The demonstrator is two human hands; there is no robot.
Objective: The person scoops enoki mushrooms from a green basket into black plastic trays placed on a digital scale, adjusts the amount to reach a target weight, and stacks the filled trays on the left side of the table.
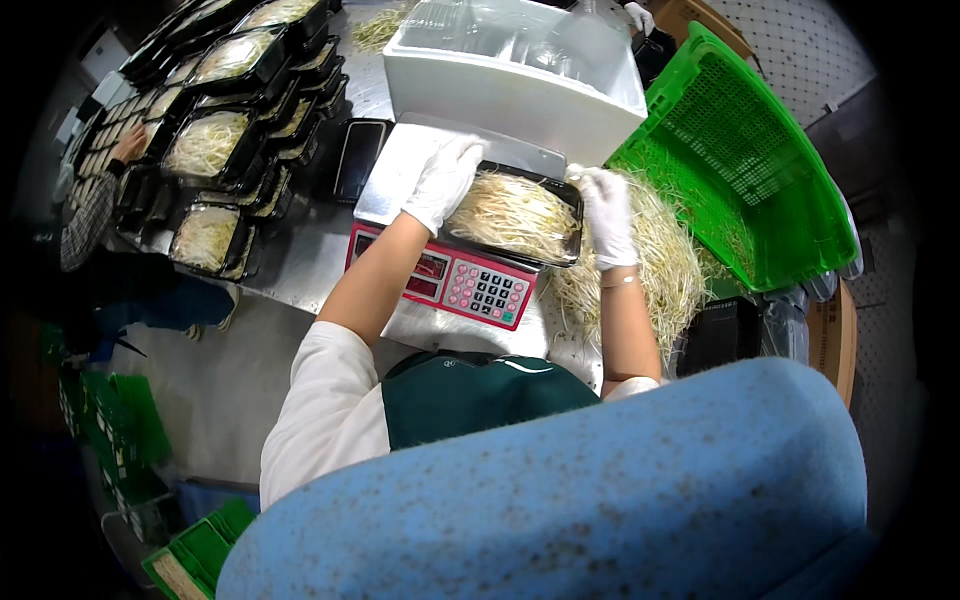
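Note:
A black plastic tray of bean sprouts (514, 214) sits on the metal pan of a red digital scale (480, 292). My left hand (448, 180), in a white glove, is at the tray's left end, its fingers near the far left corner. Just beyond the right end is my gloved right hand (609, 214), with curled fingers by the far right corner. Whether either hand grips the rim or holds sprouts cannot be made out. Under and beside my right forearm lies a large heap of loose bean sprouts (660, 262).
Behind the scale stands a white foam box (510, 97) holding clear plastic. A green crate (750, 165) tilts at the right, near black trays (718, 334). Stacked sprout packs (210, 146) and a phone (361, 157) are left. Another person's hand (131, 144) touches packs; a gloved hand (640, 16) shows behind.

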